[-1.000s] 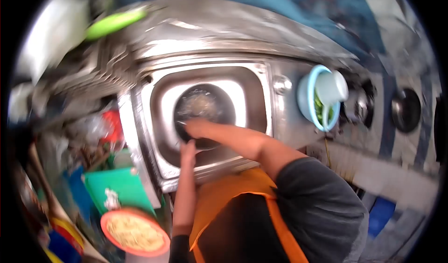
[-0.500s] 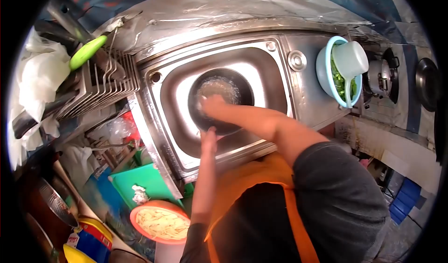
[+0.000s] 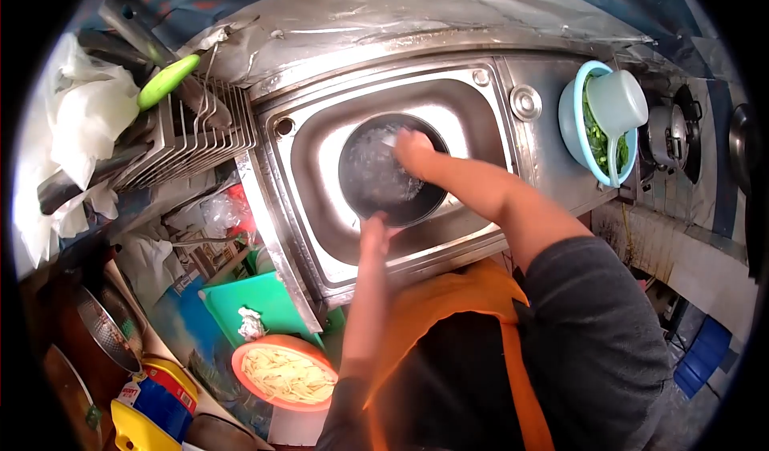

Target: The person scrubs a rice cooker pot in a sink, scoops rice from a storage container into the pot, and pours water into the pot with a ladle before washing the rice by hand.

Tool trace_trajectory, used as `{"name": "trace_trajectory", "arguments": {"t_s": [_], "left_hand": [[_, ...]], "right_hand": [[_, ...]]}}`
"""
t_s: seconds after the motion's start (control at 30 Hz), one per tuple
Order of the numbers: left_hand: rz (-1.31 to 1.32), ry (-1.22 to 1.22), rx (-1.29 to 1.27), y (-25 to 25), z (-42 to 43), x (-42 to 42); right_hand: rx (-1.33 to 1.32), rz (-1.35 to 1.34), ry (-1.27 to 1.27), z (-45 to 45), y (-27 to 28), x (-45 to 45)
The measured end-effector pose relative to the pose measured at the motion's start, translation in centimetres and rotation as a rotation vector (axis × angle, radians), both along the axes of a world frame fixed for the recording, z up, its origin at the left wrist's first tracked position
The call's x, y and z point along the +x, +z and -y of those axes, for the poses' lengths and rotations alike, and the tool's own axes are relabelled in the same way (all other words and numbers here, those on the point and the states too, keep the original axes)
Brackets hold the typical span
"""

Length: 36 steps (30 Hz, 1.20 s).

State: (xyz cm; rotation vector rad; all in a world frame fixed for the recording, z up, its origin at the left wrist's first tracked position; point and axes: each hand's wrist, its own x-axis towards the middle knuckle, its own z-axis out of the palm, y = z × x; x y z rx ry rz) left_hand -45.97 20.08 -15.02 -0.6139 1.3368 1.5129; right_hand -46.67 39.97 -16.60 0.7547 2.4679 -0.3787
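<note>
1. Both hands are at one dark round pot that sits inside the metal sink: the right hand within the rim, the left hand at the near edge.
2. Right fingers bend toward the cloudy water, a little beyond the pot's middle and toward its right; whether they pinch anything I cannot tell (something pale shows at the fingertips, too small to name).
3. Left hand meets the pot's near rim, slightly left of centre; most of its fingers are hidden, so a grip cannot be told from a resting touch.
4. Seen from the body, the pot lies straight ahead, beyond the left hand and partly beneath the right. Being round, it has no long axis. The left hand is nearer the outer wall, the right nearer the water, its forearm crossing the pot's right side.
5. Well to the right stands a light blue basin of greens.
</note>
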Motion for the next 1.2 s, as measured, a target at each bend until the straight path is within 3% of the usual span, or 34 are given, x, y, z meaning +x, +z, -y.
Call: {"name": "trace_trajectory", "arguments": {"t_s": [0.03, 0.1, 0.17, 0.27, 0.33, 0.4, 0.47, 0.5, 0.53, 0.57, 0.6, 0.63, 0.67, 0.73, 0.87, 0.9, 1.07, 1.13, 1.17, 1.2], "left_hand": [[-0.012, -0.005, 0.013, 0.5, -0.4, -0.3], [-0.028, -0.016, 0.029, 1.7, -0.6, -0.2], [-0.013, 0.013, 0.082, 1.1, -0.2, 0.2], [-0.128, -0.005, 0.098, 2.0, 0.3, -0.4], [-0.236, -0.054, 0.047, 4.1, 0.6, 0.0], [-0.361, -0.121, -0.04, 8.5, 0.6, 0.0], [-1.025, -0.352, -0.311, 8.5, 0.9, 0.5], [-1.362, -0.468, -0.443, 8.6, 0.8, 0.5], [-1.364, -0.487, -0.454, 9.6, 0.4, 0.6], [-1.362, -0.508, -0.466, 11.7, -0.1, 1.0], [-1.356, -0.532, -0.477, 13.6, -0.6, 1.3], [-1.249, -0.53, -0.402, 15.3, -1.0, 1.3], [-1.326, -0.563, -0.397, 16.1, -1.0, 1.4], [-1.475, -0.63, -0.388, 16.8, -0.7, 1.4], [-1.895, -0.622, -0.441, 14.7, 0.7, 0.3], [-1.921, -0.612, -0.415, 14.4, 1.1, 0.2], [-1.453, -0.443, -0.321, 13.7, 1.8, 0.3], [-1.47, -0.425, -0.308, 15.3, 0.6, 0.3], [-1.534, -0.444, -0.341, 15.8, 0.0, 0.3], [-1.596, -0.463, -0.373, 16.1, -0.4, 0.2]], "right_hand": [[0.044, -0.024, -0.166, 0.5, -1.7, 2.2], [0.028, 0.118, -0.141, 2.0, -2.6, 4.3], [-0.106, 0.442, 0.365, 2.2, 1.4, 3.8], [-0.309, 0.122, -0.017, 0.9, 8.8, 4.2], [-0.357, -0.378, -0.405, 0.2, 12.7, 7.2], [-0.444, -0.501, -0.888, -0.6, 15.3, 9.9], [-0.633, -0.81, -1.322, -1.2, 8.7, 13.4], [-0.792, -0.768, -1.476, -0.8, 6.8, 13.7], [-0.953, -0.72, -1.625, -0.6, 5.2, 13.9], [-1.077, -0.594, -1.534, -0.2, 3.4, 14.1], [-1.122, -0.566, -1.562, 0.7, 5.1, 12.9], [-1.302, -0.652, -1.586, 0.9, 3.3, 12.2], [-1.484, -0.738, -1.599, 1.0, 1.7, 11.5], [-1.6, -0.821, -1.612, 1.7, 5.9, 9.5], [-1.77, -0.922, -1.357, 1.1, 6.8, 8.7], [-1.71, -0.891, -1.384, 1.0, 8.5, 8.7], [-1.454, -0.785, -1.353, -0.1, 8.3, 9.1], [-1.322, -0.723, -1.312, -1.1, 8.9, 9.7], [-1.155, -0.744, -1.036, -1.7, 9.3, 10.1], [-1.062, -0.783, -1.095, -2.3, 9.1, 10.6]]}}
